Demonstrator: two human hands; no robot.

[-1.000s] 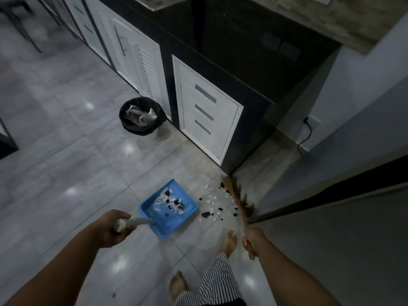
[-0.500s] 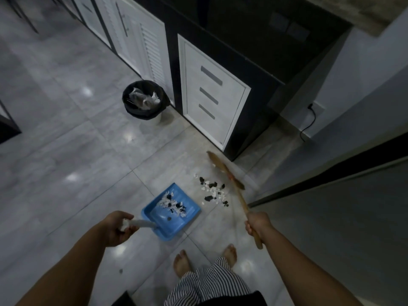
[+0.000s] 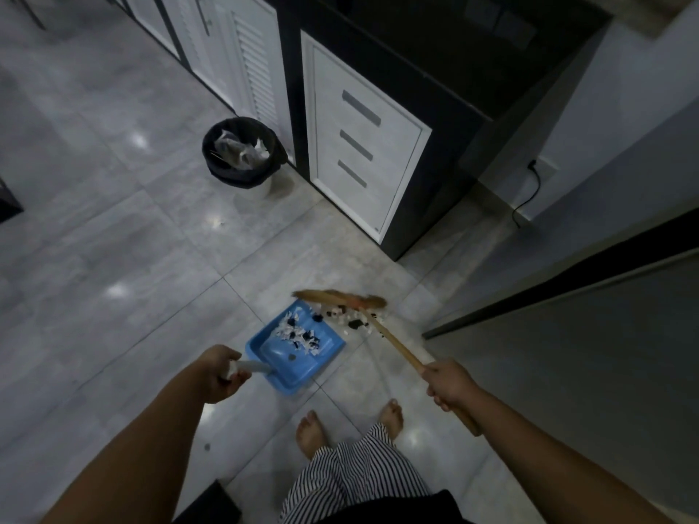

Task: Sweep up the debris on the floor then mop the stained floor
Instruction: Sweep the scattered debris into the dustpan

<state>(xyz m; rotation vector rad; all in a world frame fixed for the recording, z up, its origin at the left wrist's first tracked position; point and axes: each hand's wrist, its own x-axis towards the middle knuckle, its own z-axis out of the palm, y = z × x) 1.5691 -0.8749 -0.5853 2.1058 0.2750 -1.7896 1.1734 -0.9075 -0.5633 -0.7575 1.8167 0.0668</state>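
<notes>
A blue dustpan (image 3: 299, 357) lies flat on the grey tiled floor (image 3: 113, 259), with black and white scraps piled in it. My left hand (image 3: 217, 374) grips its pale handle. My right hand (image 3: 448, 383) holds the wooden stick of a small broom (image 3: 393, 342). The broom's straw head (image 3: 340, 298) lies across the floor just beyond the dustpan's open edge. Loose black and white debris (image 3: 353, 321) sits between the straw head and the dustpan's right corner.
A round bin with a black liner (image 3: 242, 155) stands by the white cabinet doors. A white drawer unit (image 3: 363, 153) in a dark counter stands beyond the debris. A dark door edge (image 3: 567, 296) runs on the right. My bare feet (image 3: 351, 425) stand behind the dustpan.
The broom head has swung left, from the counter corner to the dustpan's mouth, pushing the loose scraps closer to the pan. The dustpan stayed put. The camera has tilted down.
</notes>
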